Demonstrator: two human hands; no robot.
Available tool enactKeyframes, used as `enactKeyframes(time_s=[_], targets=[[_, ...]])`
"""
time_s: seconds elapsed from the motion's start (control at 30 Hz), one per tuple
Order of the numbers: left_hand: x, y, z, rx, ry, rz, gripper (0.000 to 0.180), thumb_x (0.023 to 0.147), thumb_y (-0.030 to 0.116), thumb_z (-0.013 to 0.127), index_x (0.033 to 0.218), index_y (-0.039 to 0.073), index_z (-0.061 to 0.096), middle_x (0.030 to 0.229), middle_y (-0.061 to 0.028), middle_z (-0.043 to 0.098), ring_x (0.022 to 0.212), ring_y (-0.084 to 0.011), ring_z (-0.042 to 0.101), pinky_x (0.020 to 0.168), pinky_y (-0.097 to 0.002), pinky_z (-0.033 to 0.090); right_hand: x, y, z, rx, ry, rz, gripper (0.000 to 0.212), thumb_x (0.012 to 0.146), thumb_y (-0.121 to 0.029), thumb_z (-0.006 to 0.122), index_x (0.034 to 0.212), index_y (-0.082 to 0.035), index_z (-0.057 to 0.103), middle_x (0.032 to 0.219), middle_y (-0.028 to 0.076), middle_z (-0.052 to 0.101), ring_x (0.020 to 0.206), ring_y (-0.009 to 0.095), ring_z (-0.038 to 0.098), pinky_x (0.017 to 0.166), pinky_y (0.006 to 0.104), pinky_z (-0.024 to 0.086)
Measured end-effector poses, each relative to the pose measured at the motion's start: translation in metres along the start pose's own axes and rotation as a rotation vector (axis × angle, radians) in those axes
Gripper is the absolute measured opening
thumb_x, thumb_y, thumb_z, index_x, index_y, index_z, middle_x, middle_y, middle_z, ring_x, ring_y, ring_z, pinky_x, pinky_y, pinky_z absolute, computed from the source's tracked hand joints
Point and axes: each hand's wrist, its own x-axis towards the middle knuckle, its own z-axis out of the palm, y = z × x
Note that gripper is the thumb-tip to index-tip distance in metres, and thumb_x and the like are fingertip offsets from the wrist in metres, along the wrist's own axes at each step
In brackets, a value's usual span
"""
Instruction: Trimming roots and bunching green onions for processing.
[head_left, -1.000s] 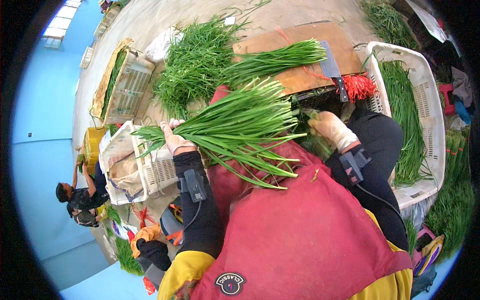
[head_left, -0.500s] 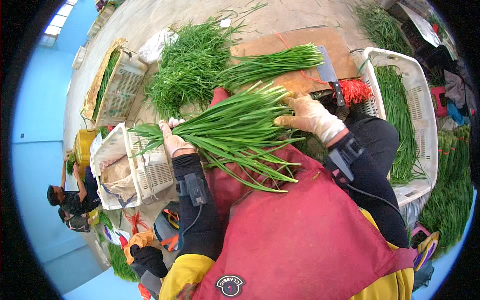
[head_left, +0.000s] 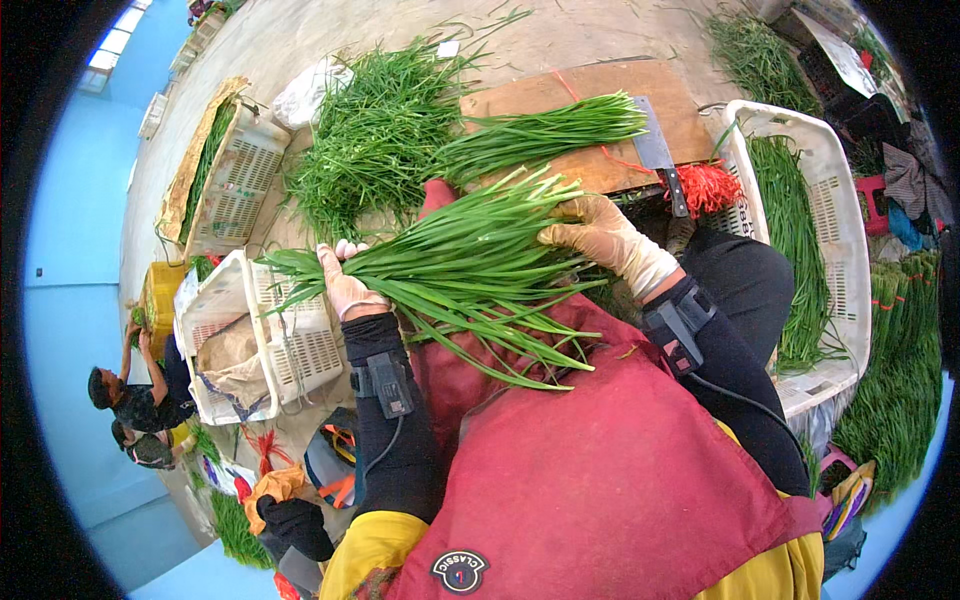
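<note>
Bunch of garlic chives (head_left: 450, 265) lies near the middle of the view, above the lap of a red apron (head_left: 620, 450); its pale stem ends point toward two o'clock, and loose leaves droop toward five o'clock. The left hand (head_left: 352, 290), in a thin pale glove, is curled round the bunch at its nine o'clock end, fingertips showing past the far edge; the right hand (head_left: 600, 238), gloved likewise, is at the stem ends near three o'clock, its fingers bent and the thumb near them; I cannot tell whether they pinch any stems.

From the held bunch, a brown cutting board (head_left: 670, 90) sits between one and two o'clock, carrying a second bunch (head_left: 550, 130) and a cleaver (head_left: 655, 145), whose black handle points to five o'clock; red ties (head_left: 708, 188) lie just beside that handle; a loose heap of chives (head_left: 385, 130) spreads at eleven o'clock; a white crate (head_left: 850, 240) with chives inside stands at three o'clock; another white crate (head_left: 305, 340) is at eight o'clock, close to the left hand; farther out that way is a co-worker (head_left: 150, 400).
</note>
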Motion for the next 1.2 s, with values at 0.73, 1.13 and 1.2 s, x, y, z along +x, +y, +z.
enactKeyframes(time_s=[0.73,1.13,1.2], targets=[[0.008,-0.003,-0.010,-0.017,-0.157,-0.059,0.036,0.095,0.042,0.056,0.077,0.012,0.050,0.068,0.0013,0.051,0.065,-0.0161,0.049,0.066,-0.0324,0.046,-0.065,0.041,-0.102,-0.566,0.151,0.045,0.050,0.082,-0.016,0.070,0.126,0.004,0.055,0.122,0.016,0.062,0.110,0.022,0.059,0.097,0.0312,0.044],[0.016,0.000,-0.008,-0.027,-0.197,-0.171,0.035,0.095,0.043,0.056,0.077,0.012,0.049,0.067,0.0024,0.049,0.066,-0.0162,0.049,0.067,-0.0323,0.046,0.022,0.025,-0.009,-0.541,0.091,-0.172,0.035,0.079,-0.029,0.067,0.107,-0.008,0.068,0.099,0.018,0.068,0.094,0.031,0.065,0.085,0.0384,0.049],[0.022,0.005,-0.014,-0.052,-0.190,-0.169,0.036,0.095,0.043,0.055,0.077,0.013,0.049,0.067,0.0025,0.049,0.066,-0.0163,0.049,0.067,-0.0322,0.046,0.019,0.022,-0.005,-0.406,0.053,-0.071,0.031,0.078,-0.025,0.068,0.104,-0.007,0.070,0.095,0.016,0.070,0.091,0.028,0.066,0.084,0.0366,0.050]])
